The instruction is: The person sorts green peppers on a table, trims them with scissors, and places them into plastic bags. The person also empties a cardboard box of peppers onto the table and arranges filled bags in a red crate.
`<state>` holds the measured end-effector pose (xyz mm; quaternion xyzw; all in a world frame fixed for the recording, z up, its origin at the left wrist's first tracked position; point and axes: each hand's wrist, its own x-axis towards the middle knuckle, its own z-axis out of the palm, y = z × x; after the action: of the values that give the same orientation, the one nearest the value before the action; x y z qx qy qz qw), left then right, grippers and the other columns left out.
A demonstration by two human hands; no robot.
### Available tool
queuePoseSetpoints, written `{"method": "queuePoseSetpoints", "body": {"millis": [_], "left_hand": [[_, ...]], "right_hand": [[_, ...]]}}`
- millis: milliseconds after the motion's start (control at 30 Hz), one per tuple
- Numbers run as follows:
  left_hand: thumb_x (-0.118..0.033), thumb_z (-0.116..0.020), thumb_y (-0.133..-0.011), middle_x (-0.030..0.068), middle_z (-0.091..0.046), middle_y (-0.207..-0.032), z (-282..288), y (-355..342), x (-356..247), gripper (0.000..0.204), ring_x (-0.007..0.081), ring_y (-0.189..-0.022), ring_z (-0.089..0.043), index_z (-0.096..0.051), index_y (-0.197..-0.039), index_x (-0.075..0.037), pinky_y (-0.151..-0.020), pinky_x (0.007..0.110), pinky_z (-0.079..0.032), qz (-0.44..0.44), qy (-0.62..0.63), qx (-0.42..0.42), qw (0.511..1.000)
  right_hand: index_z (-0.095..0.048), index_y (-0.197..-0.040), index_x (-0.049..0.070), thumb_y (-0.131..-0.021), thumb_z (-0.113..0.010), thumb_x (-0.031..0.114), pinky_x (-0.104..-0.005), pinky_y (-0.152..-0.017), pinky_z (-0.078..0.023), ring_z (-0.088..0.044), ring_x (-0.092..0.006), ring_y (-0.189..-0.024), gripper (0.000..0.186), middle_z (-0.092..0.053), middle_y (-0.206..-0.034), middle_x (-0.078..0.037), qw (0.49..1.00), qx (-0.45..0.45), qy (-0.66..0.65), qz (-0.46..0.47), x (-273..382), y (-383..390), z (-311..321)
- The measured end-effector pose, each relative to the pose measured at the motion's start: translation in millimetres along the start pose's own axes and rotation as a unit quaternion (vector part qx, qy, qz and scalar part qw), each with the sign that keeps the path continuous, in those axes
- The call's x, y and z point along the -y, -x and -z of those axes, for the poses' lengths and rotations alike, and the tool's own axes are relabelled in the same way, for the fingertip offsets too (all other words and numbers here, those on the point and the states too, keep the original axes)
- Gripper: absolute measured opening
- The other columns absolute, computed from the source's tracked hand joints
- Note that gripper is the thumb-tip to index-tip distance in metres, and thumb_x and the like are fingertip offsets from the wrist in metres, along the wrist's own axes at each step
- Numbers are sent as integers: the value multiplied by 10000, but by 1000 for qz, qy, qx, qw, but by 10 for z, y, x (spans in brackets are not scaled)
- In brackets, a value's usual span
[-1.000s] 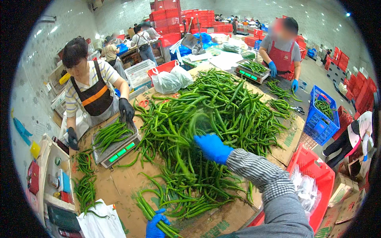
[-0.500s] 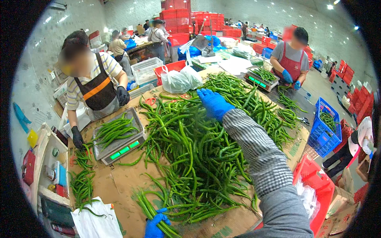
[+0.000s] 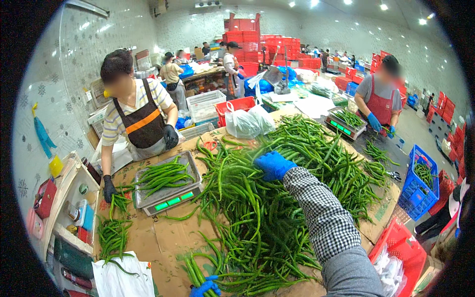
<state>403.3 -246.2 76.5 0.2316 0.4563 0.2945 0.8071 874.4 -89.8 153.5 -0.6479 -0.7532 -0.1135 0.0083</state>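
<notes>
A big heap of long green chili peppers [image 3: 257, 208] covers the cardboard-lined table [image 3: 163, 237]. My right hand [image 3: 273, 165], in a blue glove with a checked sleeve, reaches over the heap and rests on peppers near its far middle; its fingers curl down out of sight. My left hand [image 3: 204, 288], also in a blue glove, shows only partly at the lower edge, closed around the stems of a small bunch of peppers [image 3: 195, 270] at the heap's near side.
A scale [image 3: 173, 202] with a metal tray of peppers stands left of the heap, beside a person in an apron with black gloves [image 3: 108, 188]. White bags [image 3: 247, 121], a second scale [image 3: 346, 121], a blue crate [image 3: 420, 190] and a red crate [image 3: 403, 252] ring the table.
My right hand stretched farther across the heap, then came back a little toward me. My left hand stayed low at the near edge with its bunch.
</notes>
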Motion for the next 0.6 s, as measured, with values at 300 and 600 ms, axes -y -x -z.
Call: {"method": "queuePoseSetpoints", "body": {"millis": [300,600], "left_hand": [[-130,-580,-850,18,-603,-742,4,14,27,203,120,-650,-578,-603,-1019,-21,-595,230,-480,-5,-2,21,1000],[-169,-573,-855,42,-583,-731,29,242,-56,243,149,-669,-573,-558,-1022,8,-599,268,-483,-56,14,19,998]], "right_hand": [[-562,-1043,128,-597,-752,330,-430,-786,-418,-567,-303,-896,525,-608,-914,-88,997,-70,-37,7,160,244,120],[-531,-1100,152,-564,-780,362,-410,-791,-401,-548,-256,-860,628,-562,-905,-42,990,-36,-27,132,1210,924,543]]}}
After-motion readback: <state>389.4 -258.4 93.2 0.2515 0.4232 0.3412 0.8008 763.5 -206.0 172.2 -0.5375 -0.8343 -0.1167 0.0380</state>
